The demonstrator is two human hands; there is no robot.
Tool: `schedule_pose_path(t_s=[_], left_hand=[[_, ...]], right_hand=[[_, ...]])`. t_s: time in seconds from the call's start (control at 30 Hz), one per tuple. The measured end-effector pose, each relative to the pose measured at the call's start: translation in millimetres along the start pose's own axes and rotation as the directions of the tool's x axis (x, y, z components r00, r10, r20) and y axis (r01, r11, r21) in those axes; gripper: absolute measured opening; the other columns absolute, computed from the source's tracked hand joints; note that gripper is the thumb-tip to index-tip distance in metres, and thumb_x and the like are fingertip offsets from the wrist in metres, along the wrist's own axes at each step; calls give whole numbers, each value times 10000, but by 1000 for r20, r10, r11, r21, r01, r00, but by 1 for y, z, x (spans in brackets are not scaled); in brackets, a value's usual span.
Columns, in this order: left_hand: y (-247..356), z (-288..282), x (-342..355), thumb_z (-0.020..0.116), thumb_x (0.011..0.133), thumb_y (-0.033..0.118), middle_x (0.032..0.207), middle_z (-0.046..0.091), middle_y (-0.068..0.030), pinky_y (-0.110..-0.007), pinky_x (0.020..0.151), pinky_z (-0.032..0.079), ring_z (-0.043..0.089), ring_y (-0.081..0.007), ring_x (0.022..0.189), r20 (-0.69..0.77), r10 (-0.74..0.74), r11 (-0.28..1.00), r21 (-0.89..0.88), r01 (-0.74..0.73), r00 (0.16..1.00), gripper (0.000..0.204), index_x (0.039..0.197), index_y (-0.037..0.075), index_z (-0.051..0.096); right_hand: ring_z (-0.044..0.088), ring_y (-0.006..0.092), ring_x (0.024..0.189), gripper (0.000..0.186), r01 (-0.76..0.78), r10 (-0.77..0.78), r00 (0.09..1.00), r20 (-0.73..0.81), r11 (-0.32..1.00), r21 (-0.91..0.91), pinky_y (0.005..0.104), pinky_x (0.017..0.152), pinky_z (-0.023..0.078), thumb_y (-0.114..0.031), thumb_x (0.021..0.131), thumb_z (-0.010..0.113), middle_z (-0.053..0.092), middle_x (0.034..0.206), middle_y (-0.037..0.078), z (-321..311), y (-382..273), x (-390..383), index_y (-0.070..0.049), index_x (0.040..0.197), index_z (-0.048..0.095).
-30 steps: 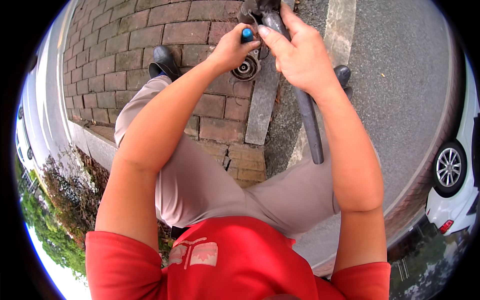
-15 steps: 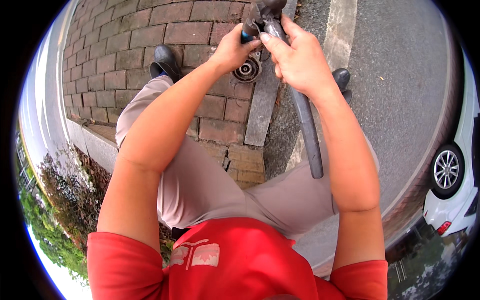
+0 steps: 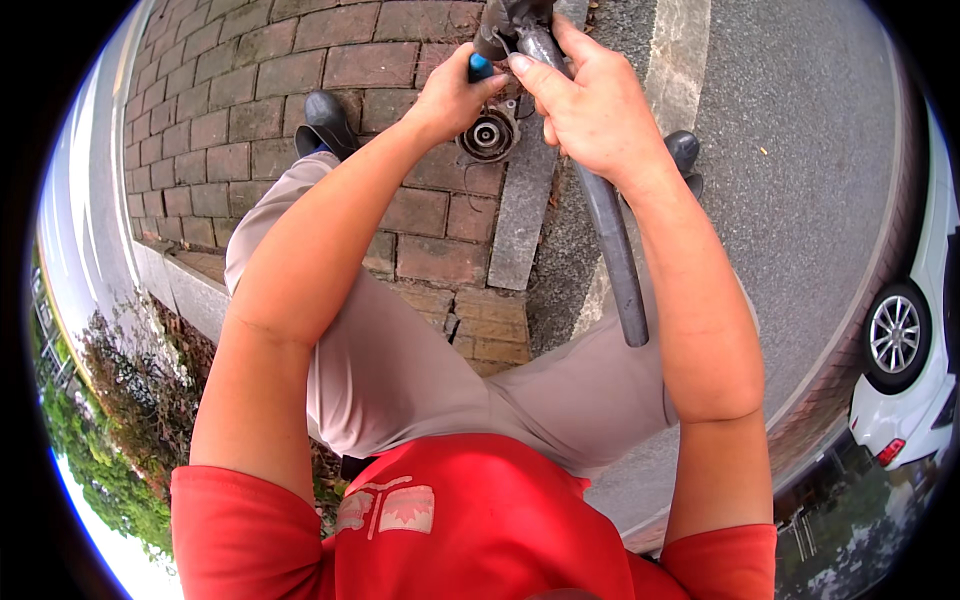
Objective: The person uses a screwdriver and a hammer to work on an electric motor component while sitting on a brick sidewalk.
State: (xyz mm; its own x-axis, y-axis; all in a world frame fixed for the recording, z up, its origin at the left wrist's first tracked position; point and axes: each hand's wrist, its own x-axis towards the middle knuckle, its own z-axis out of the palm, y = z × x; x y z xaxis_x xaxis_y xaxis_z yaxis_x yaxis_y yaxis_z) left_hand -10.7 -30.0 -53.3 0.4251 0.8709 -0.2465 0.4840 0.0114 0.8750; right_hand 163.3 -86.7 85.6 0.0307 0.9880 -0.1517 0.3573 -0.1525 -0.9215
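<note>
My right hand (image 3: 603, 115) is closed around a dark grey metal tube (image 3: 617, 262), its thumb pressed near the upper end. From there the tube slants down past my wrist to above my right thigh. Its top joins a bulky dark metal head (image 3: 515, 22), partly cut off by the upper edge. My left hand (image 3: 452, 98) is closed, fingers mostly hidden, on a blue, rounded, handle-like piece (image 3: 480, 67) just below that head. Whether the blue piece is joined to the head I cannot tell. Beneath my left hand, a round metal hub (image 3: 487, 136) with a ringed centre lies on the paving.
Brick paving (image 3: 290, 80) spreads to the left, bordered by a grey kerb strip (image 3: 520, 235). Asphalt (image 3: 790, 190) with a pale painted line (image 3: 680, 60) lies to the right. A white car (image 3: 900, 400) stands at far right, shrubs (image 3: 140, 390) at lower left.
Both hands and the metal head have shifted slightly left and up. More of the blue piece shows beside my left fingers. The tube's lower end has risen slightly.
</note>
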Motion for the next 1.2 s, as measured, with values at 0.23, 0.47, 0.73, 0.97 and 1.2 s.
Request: schedule_pose_path(t_s=[0.23,0.47,0.73,0.97,1.2], left_hand=[[-17,7,5,736,912,269,1022,701,-159,-388,818,535,683,-267,939,-26,-15,998,54,17,1000,380,1186,50,591],[-28,14,10,721,914,324,1171,680,-211,-437,918,508,651,-360,1114,118,-103,987,132,87,988,492,1303,70,561],[6,-4,2,756,899,267,988,687,-148,-394,805,531,668,-252,916,-17,-80,996,-37,79,997,369,1157,79,572],[0,-4,2,753,903,250,964,687,-135,-386,783,536,664,-234,889,-39,-46,996,79,49,998,318,1115,86,580],[-7,0,5,752,901,252,978,696,-139,-385,794,540,676,-239,894,-47,-19,999,42,21,999,331,1126,83,577]], right_hand=[[680,353,1048,469,16,-16,1000,-3,1000,-6,403,908,513,-213,935,623,692,1085,259,8,-1,7,16,1333,529],[502,69,512,543,-47,51,998,41,994,-102,266,483,438,-247,984,643,569,679,5,34,28,10,-94,1479,482],[668,247,1085,517,162,-159,986,-52,985,53,346,949,501,-155,940,607,689,1158,246,8,2,16,58,1397,493],[673,242,1062,473,90,-88,996,-28,994,67,346,933,505,-149,941,601,698,1141,227,8,-1,16,47,1365,528],[657,222,1061,488,56,-57,998,4,991,121,338,939,498,-139,940,603,696,1153,203,12,-5,18,37,1387,517]])
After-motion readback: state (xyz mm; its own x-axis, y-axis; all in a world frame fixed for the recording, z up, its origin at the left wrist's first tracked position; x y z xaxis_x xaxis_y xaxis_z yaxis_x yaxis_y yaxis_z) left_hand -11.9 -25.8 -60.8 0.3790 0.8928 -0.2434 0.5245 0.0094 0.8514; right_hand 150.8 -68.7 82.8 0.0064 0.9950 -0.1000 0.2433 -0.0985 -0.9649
